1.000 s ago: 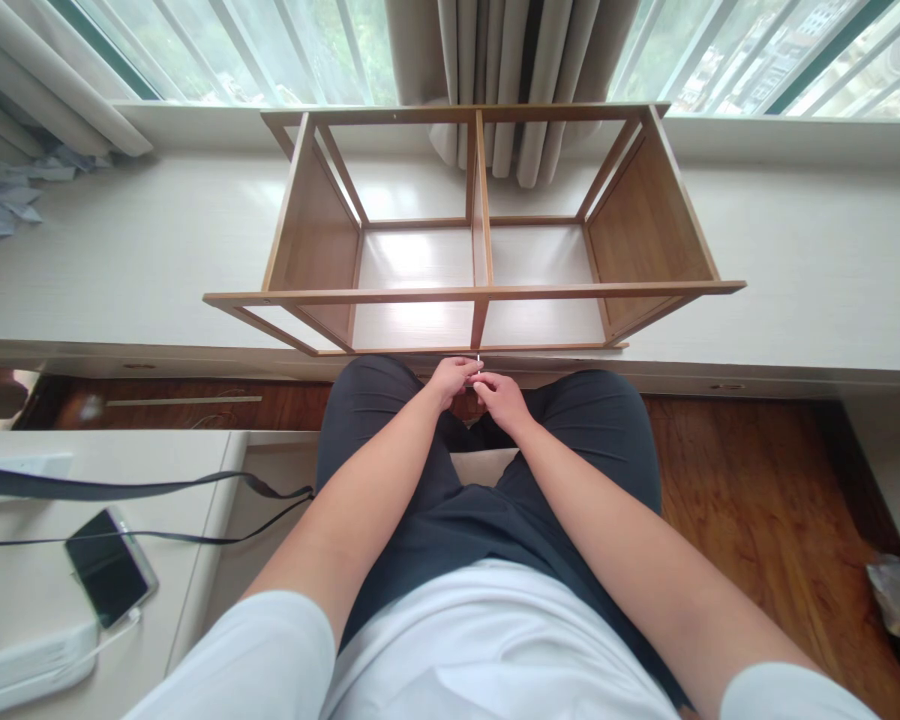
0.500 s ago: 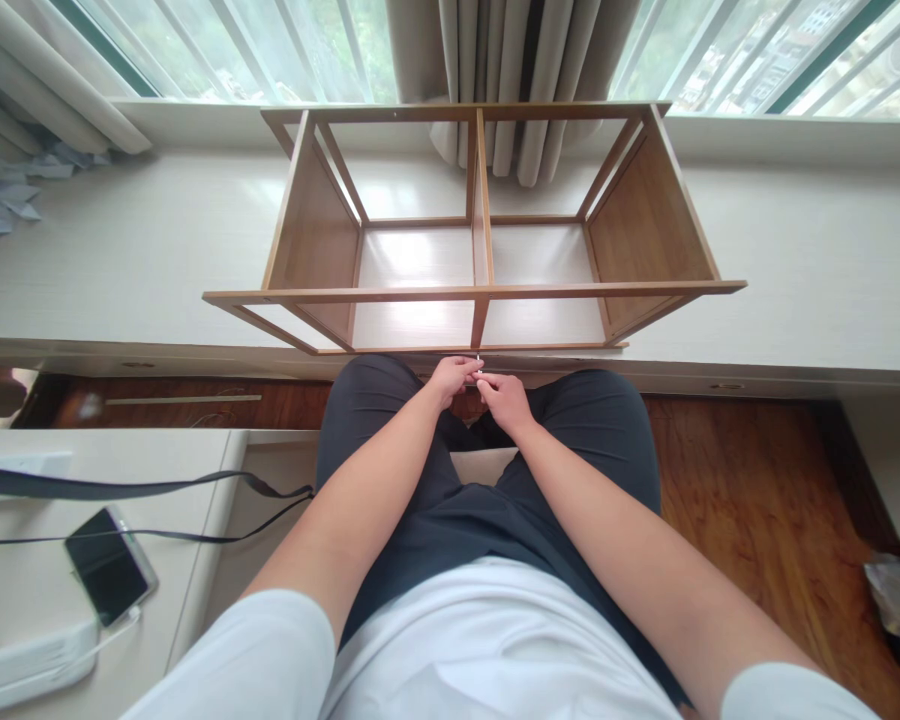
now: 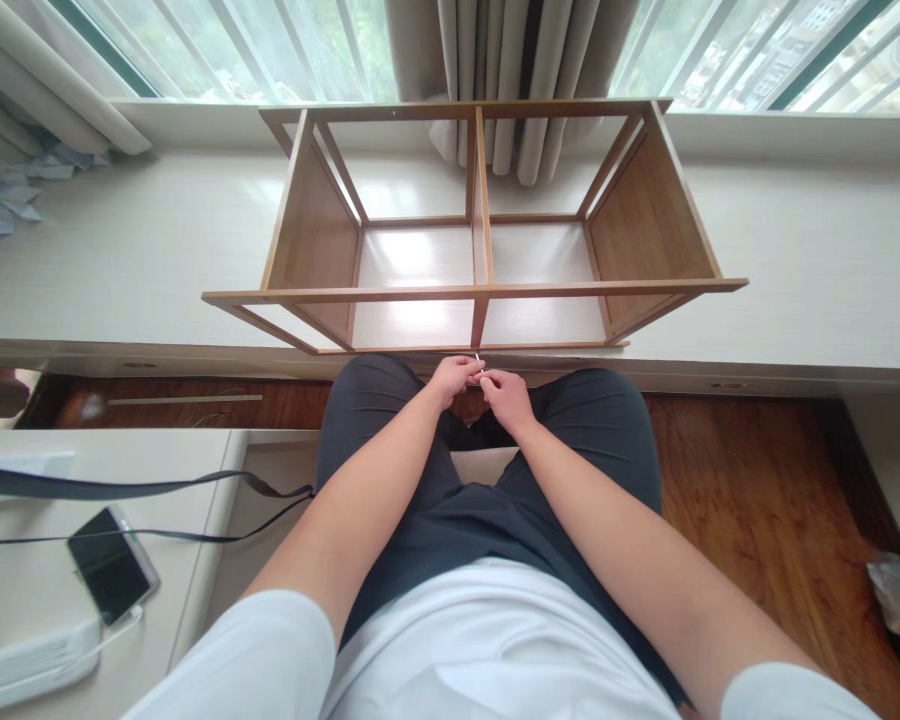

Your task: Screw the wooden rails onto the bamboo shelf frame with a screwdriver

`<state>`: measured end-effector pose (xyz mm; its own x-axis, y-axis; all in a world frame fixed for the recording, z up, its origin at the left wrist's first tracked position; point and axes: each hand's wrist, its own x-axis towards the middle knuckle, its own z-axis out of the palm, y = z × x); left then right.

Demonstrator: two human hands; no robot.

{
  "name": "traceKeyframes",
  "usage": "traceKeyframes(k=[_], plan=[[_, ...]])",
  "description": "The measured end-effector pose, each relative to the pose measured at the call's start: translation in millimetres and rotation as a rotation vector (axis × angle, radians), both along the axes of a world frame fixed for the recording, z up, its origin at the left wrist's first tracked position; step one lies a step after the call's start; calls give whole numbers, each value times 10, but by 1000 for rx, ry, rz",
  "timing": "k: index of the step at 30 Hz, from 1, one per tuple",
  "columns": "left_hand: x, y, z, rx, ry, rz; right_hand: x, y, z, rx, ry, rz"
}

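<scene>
- Between my knees: left hand (image 3: 454,377) and right hand (image 3: 504,393) touching, both grips pinched on a small metal pin (image 3: 479,362).
- Just beyond the grips: wooden shelf frame (image 3: 472,292) on the counter (image 3: 120,250).

— What colour is the shelf (image 3: 474,230)?
— Light brown wood, on a white ledge (image 3: 120,250).
— And the floor (image 3: 757,480)?
— Reddish brown wood. The trousers (image 3: 495,500) are dark grey, the phone (image 3: 112,565) black.

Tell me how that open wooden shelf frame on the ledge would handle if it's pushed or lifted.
The wooden shelf frame is mostly thin rails with two side panels, so probably light and stiff. On the glossy white ledge it would likely slide. Wide and low, it seems unlikely to tip.
</scene>
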<state>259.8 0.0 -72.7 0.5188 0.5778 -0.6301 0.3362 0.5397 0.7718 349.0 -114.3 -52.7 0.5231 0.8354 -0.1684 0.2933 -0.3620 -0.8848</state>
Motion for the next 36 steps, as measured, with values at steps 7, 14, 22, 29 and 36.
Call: traceKeyframes(k=[7, 14, 22, 29, 36], plan=[[4, -11, 50, 1, -1, -7, -11, 0, 21, 32, 24, 0], [6, 7, 24, 8, 2, -8, -11, 0, 11, 37, 34, 34], [6, 21, -5, -10, -8, 2, -10, -1, -12, 48, 42, 44], [14, 20, -20, -30, -16, 23, -13, 0, -33, 62, 26, 48], [6, 27, -40, -36, -6, 30, 0, -2, -23, 46, 10, 60]])
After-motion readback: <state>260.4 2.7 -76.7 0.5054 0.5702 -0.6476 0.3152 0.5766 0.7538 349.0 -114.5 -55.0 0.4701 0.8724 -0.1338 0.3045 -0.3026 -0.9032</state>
